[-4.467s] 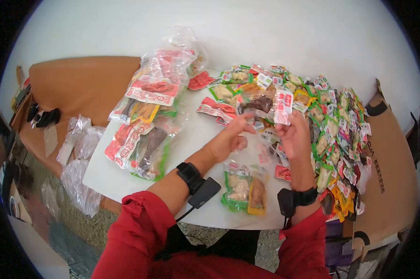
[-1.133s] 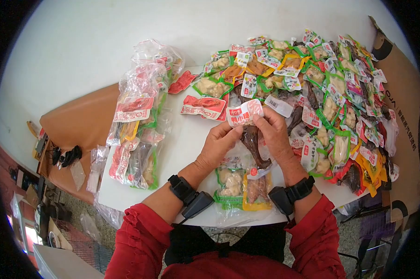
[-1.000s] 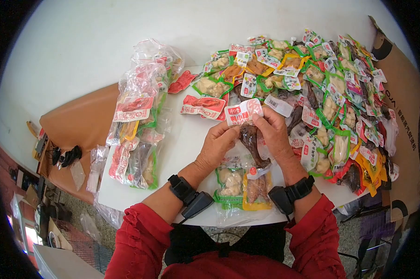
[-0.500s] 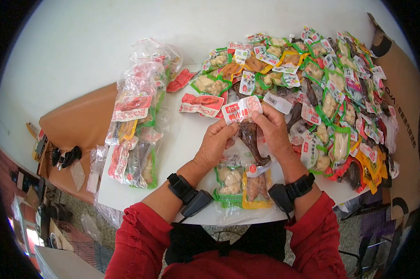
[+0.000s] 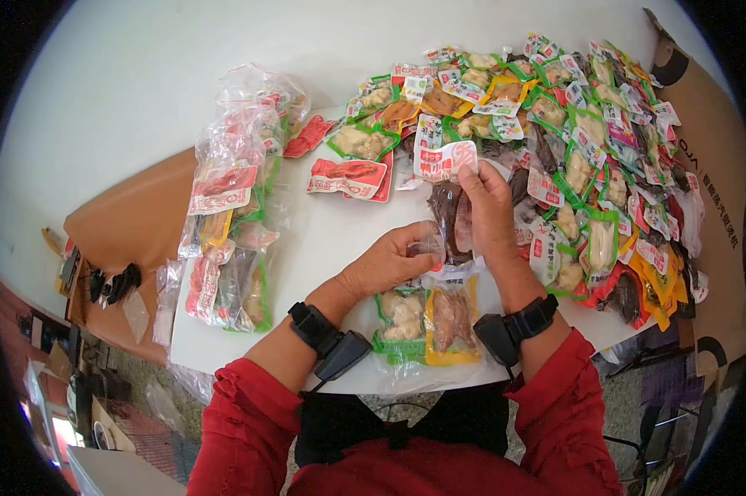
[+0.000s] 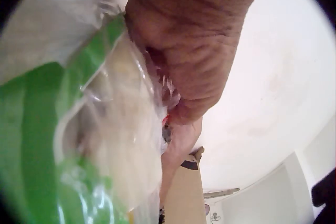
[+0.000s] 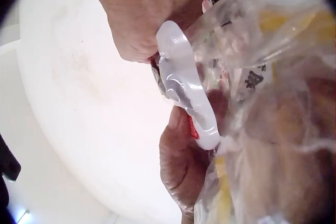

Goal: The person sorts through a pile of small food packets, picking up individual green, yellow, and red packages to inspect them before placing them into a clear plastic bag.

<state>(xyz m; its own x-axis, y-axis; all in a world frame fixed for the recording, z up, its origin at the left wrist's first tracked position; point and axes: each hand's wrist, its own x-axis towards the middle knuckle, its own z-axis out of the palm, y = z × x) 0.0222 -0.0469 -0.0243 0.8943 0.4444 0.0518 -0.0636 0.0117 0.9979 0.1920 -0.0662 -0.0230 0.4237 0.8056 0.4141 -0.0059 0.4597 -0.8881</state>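
Observation:
In the head view my right hand (image 5: 490, 217) pinches the white-and-red label end of a vacuum pack with a dark drumstick (image 5: 447, 217). The pack hangs upright over the table, its lower end beside the left fingers. My left hand (image 5: 389, 263) pinches the edge of a clear plastic bag (image 5: 406, 382), with its thumb and forefinger close to the pack's lower end. Inside the bag lie a green-edged pack of pale pieces (image 5: 402, 317) and a yellow-edged pack of brown food (image 5: 451, 321). The left wrist view shows the green-edged pack (image 6: 37, 124) close below the left hand.
A large heap of food packs (image 5: 579, 174) covers the table's right side. Filled clear bags (image 5: 232, 198) line the left side. Two red packs (image 5: 348, 178) lie between them. A cardboard box (image 5: 712, 190) stands right; a brown couch (image 5: 133, 207) is at left.
Both hands held the drumstick pack's label end; now the left hand has let go and moved down to the clear bag's edge. The right hand keeps the pack, slightly higher.

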